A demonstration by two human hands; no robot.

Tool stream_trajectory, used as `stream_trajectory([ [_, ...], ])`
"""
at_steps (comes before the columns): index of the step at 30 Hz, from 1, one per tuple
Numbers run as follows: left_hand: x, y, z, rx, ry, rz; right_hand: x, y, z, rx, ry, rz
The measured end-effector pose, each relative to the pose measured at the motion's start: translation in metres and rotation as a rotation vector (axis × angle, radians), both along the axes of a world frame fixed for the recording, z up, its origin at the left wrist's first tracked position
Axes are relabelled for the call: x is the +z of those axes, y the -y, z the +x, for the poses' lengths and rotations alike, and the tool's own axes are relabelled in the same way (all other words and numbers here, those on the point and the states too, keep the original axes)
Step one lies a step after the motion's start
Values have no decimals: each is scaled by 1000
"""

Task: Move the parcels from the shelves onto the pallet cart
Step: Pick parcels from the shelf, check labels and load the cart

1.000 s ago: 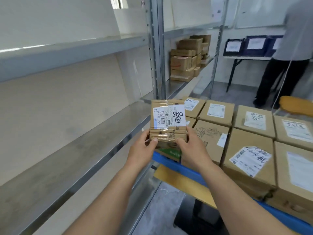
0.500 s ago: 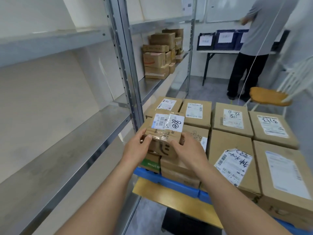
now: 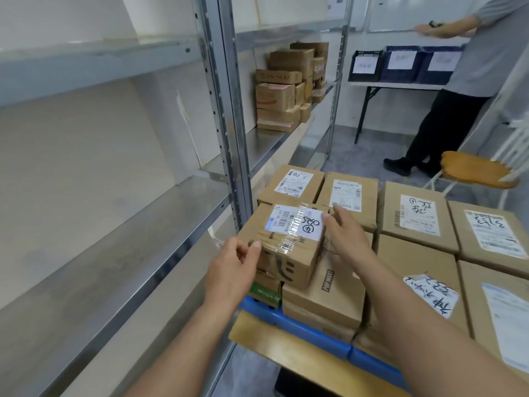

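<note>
Beside the shelves (image 3: pixel 120 247) stands the cart (image 3: pixel 309 330), loaded with boxes (image 3: pixel 415 216). The parcel (image 3: pixel 289 253) sits on the stack at the cart's near left corner. The right hand (image 3: pixel 343 236) lies with straight fingers against the parcel's right side. The left hand (image 3: pixel 232 270) touches its near left edge with the thumb; whether it grips cannot be told.

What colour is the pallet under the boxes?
Blue. The pallet shows best in the head view, along its front edge.

Grey floor (image 3: pixel 369 151), folding table (image 3: pixel 395 86), wooden chair (image 3: pixel 475 170)
</note>
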State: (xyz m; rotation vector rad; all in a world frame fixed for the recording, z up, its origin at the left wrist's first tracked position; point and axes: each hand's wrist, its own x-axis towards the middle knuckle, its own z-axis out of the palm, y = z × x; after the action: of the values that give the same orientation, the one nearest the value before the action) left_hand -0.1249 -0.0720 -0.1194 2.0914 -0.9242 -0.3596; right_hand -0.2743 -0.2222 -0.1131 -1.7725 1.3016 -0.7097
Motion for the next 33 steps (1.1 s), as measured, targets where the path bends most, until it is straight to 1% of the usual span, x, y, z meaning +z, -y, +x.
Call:
stream_trajectory([
  [3, -4, 1, 2, -9, -1, 30, -6, 1, 2, 27, 71, 9],
  [9, -4, 4, 7, 21, -54, -20, -10, 0, -2, 61, 95, 2],
  [12, 3, 3, 4, -19, -108, -50, -11, -5, -6, 114, 153, 58],
  [14, 10, 1, 2, -65, -161, -79, -11, -7, -10, 180, 182, 60],
  [17, 16, 7, 5, -160, -197, -71, -10, -5, -12, 259, 221, 65],
  [21, 20, 35, 27, -195, -258, -42, -3, 5, -1, 267, 240, 48],
  [23, 22, 54, 40, -237, -243, -31, 0, 14, 8, 251, 225, 15],
  [26, 30, 83, 59, -315, -281, -55, 2, 29, 21, 212, 195, 5],
  [33, 33, 156, 99, -444, -286, -31, 2, 74, 56, 47, -29, -83],
])
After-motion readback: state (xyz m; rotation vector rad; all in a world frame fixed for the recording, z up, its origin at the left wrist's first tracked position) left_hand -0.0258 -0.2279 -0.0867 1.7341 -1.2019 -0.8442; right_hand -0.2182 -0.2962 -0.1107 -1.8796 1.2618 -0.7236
